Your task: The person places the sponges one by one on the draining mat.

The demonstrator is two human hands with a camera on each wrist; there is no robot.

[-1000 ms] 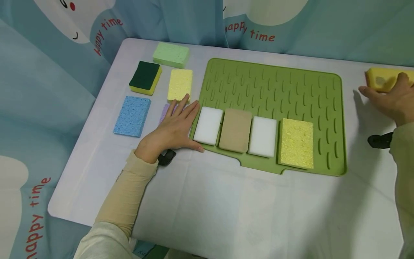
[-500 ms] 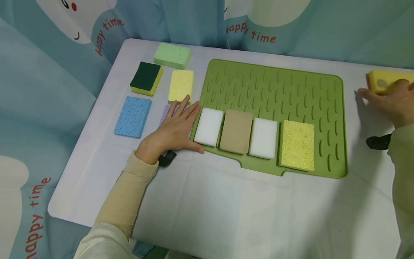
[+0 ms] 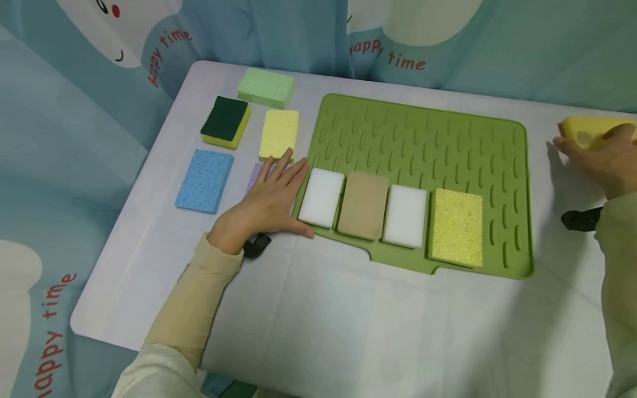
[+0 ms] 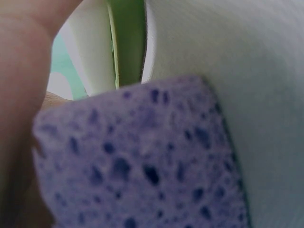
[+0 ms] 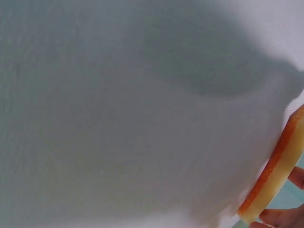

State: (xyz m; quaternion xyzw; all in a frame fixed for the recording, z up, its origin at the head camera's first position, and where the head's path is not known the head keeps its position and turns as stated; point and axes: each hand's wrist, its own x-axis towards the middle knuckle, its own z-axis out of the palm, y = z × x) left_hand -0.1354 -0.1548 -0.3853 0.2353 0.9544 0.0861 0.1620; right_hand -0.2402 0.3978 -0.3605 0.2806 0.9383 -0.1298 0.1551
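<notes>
My left hand [image 3: 267,204] rests with spread fingers at the left edge of the green ridged mat [image 3: 423,143], thumb near the mat's front edge. Under it lies a purple sponge [image 3: 255,176], mostly hidden in the head view; its pitted surface fills much of the left wrist view. At the far right my right hand [image 3: 604,157] grips a yellow sponge [image 3: 579,128], fingers bent over it, the rest beyond the frame edge. An orange layer [image 5: 270,171] shows along its underside in the right wrist view. On the mat's front half sit two white sponges [image 3: 322,197], a tan sponge [image 3: 364,205] and a coarse yellow sponge [image 3: 457,228].
Left of the mat lie a light green sponge [image 3: 266,87], a dark-green-topped scouring sponge [image 3: 225,119], a pale yellow sponge [image 3: 280,134] and a blue sponge [image 3: 204,181]. A blue curtain [image 3: 278,38] hangs behind the white table [image 3: 129,276].
The right hand and its yellow sponge have shifted slightly toward me. The left hand stays put, and the whole head view has drifted a little.
</notes>
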